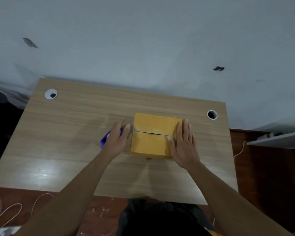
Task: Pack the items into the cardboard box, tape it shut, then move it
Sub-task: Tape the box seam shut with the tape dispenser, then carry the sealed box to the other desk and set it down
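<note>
A yellow-brown cardboard box (152,135) stands on the wooden table (66,133), its top flaps folded down with a dark seam running across the middle. My right hand (183,145) lies flat on the box's right side, fingers spread over the flaps. My left hand (117,140) hovers just left of the box, fingers apart and holding nothing. Under that hand a blue object (103,141), probably a tape dispenser, rests on the table, mostly hidden.
Two round cable holes (51,94) (212,114) mark the table's far corners. A grey wall rises behind the table. Thin pale cables (5,212) lie on the reddish floor at the lower left, and a white shelf edge (276,138) juts in at right.
</note>
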`<state>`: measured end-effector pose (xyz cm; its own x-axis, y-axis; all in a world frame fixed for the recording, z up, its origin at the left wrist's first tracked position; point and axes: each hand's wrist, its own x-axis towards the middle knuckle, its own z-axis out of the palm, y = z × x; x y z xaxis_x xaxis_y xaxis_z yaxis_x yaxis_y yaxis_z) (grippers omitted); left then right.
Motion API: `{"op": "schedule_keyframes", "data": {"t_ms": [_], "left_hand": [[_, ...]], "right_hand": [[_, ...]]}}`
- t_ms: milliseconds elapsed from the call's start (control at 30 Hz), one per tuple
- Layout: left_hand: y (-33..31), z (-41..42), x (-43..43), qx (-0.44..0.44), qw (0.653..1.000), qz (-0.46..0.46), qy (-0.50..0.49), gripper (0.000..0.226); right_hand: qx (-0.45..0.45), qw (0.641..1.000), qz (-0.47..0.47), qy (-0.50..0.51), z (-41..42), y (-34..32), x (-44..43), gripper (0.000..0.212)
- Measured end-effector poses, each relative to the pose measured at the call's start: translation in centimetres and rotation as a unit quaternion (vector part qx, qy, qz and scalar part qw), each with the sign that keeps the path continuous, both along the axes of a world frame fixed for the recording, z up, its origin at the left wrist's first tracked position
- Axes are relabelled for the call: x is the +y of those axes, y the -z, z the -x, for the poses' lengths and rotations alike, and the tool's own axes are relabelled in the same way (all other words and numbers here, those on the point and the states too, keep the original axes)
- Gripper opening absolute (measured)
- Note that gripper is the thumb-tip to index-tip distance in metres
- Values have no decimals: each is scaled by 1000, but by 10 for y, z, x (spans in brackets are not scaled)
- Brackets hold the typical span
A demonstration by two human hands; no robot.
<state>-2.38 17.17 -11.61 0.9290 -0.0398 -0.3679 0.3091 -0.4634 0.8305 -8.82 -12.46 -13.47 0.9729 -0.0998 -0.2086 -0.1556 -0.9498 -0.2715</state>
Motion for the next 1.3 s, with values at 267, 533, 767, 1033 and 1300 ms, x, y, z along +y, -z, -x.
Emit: {"op": "schedule_keyframes", "data": {"t_ms": [267, 533, 767, 1033, 1300], "left_hand": [[-23, 14, -64, 68, 994, 56, -56, 53], [-6, 16, -86, 15, 996, 42, -79, 47], [14, 10, -86, 55, 993, 34, -98, 60], [10, 1, -88, 111, 986, 55, -116, 74], [23, -5, -79, 121, 986, 70, -87, 71]], "right_hand": [[-41, 996, -81, -4, -6, 7, -14, 83], [-58, 963, -251, 78, -16, 10, -28, 75], [7, 927, -309, 213, -28, 4, -36, 62], [12, 918, -305, 253, -34, 4, -33, 65], [35, 896, -314, 312, -33, 2, -29, 76]]}}
